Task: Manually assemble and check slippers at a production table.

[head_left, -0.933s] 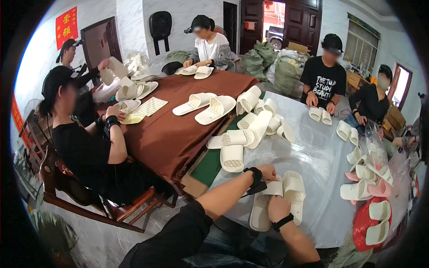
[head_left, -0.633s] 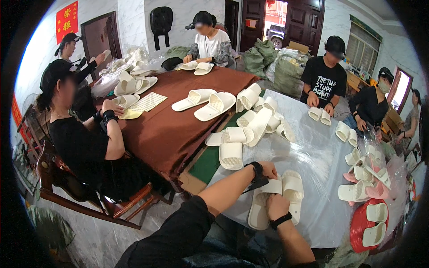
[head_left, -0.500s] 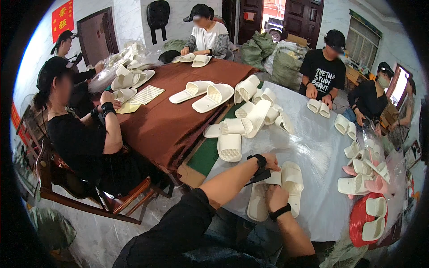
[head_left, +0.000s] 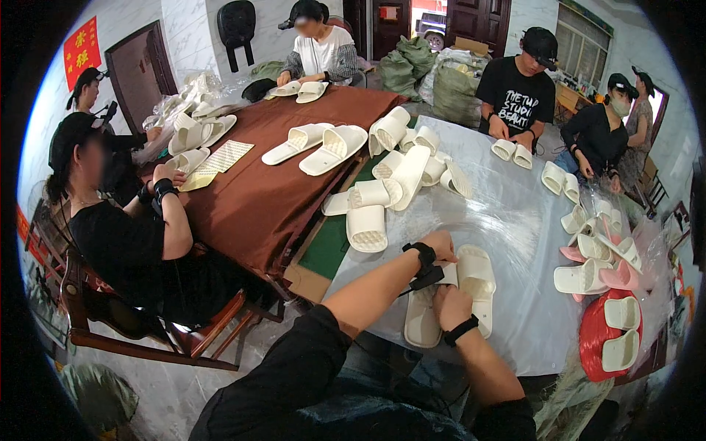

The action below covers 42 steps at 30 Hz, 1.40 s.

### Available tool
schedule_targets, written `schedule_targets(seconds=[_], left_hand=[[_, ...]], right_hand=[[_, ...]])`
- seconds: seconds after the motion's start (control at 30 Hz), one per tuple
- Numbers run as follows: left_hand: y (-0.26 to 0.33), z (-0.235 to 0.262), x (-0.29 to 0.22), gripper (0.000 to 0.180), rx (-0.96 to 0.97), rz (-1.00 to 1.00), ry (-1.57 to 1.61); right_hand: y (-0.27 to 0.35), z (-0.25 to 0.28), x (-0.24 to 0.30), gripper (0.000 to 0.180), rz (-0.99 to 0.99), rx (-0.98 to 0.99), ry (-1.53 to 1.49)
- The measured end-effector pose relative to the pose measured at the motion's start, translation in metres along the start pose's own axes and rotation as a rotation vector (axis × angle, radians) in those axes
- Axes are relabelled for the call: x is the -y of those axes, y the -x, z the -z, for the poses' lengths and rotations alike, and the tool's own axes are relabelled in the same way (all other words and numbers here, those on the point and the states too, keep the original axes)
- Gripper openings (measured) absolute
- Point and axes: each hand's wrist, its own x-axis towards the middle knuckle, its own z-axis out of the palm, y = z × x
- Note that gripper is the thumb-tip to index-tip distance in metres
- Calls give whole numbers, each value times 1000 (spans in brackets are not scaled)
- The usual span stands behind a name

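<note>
On the near edge of the grey table cover (head_left: 523, 290) lies one cream slipper (head_left: 421, 327), flat-soled, wide-strapped. My right hand (head_left: 454, 307) curls at the strap (head_left: 448, 275), my left hand (head_left: 440, 245) by the toe; whether they grip, I cannot tell.

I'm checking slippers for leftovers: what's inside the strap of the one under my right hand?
The slipper shows a bare heel end. The right hand blocks much of the opening under the strap, so the inside cannot be seen.
</note>
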Motion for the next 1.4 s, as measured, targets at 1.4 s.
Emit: schedule_targets(seconds=[1.4], left_hand=[[-11,-25,-41,15,-38,-163,261]], right_hand=[[106,76,-28,15,106,-285,-59]])
